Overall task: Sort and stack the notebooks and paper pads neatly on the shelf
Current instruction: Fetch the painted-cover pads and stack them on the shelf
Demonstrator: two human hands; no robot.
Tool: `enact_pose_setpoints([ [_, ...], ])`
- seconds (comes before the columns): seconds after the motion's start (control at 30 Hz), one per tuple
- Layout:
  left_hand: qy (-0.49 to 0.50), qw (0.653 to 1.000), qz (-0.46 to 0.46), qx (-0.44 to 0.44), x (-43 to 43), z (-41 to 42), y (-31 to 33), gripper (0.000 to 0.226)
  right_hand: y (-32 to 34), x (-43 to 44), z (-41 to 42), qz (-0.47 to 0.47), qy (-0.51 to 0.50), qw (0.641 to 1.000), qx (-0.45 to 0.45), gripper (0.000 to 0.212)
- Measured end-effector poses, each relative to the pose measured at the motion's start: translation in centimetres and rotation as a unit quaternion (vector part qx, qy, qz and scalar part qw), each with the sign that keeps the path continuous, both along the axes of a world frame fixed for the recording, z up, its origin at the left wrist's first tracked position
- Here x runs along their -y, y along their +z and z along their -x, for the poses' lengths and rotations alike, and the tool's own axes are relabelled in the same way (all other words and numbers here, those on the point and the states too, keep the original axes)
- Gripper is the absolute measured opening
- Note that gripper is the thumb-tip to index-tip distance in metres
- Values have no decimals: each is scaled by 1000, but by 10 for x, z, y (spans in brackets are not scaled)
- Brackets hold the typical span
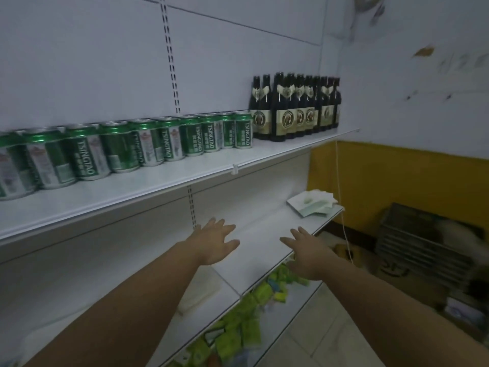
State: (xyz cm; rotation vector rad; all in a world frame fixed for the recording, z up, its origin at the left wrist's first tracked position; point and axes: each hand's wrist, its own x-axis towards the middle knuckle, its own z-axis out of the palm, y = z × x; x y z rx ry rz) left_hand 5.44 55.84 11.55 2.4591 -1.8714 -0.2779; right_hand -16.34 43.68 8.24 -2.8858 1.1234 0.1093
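Both hands are stretched over the middle shelf [264,229] at the centre of the frame. The left hand [215,243] and right hand [307,254] have fingers spread, each grip apart and holding nothing. The paper pads [313,203] lie in a skewed pile at the shelf's far end, right of centre, well apart from both hands. This looks like the reach; next comes gathering and squaring the pile. Green cans [158,144] and dark bottles [293,107] stand above, green packets [248,313] below, and a yellow wall [383,181] is at right.
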Motion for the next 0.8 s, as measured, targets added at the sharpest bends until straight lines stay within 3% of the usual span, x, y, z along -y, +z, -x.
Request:
enact_pose_setpoints([
  [0.2, -6, 1000, -25, -12, 129, -9, -11, 64, -24, 92, -2, -8, 17, 999, -33, 69],
  [0.37, -65, 997, -31, -22, 261, 2, -25, 63, -21, 203, 17, -2, -37, 998, -46, 61],
  [0.47, -74, 996, -27, -41, 325, 9, -38, 62, -28, 270, 30, 11, -73, 997, -32, 75],
  [0.57, -85, 994, -46, -42, 371, 20, -61, 61, -39, 308, 48, 1, -63, 997, -52, 54],
  [0.8, -37, 996, -73, -42, 482, 42, -99, 61, -66, 430, 74, -30, -15, 999, -35, 50],
])
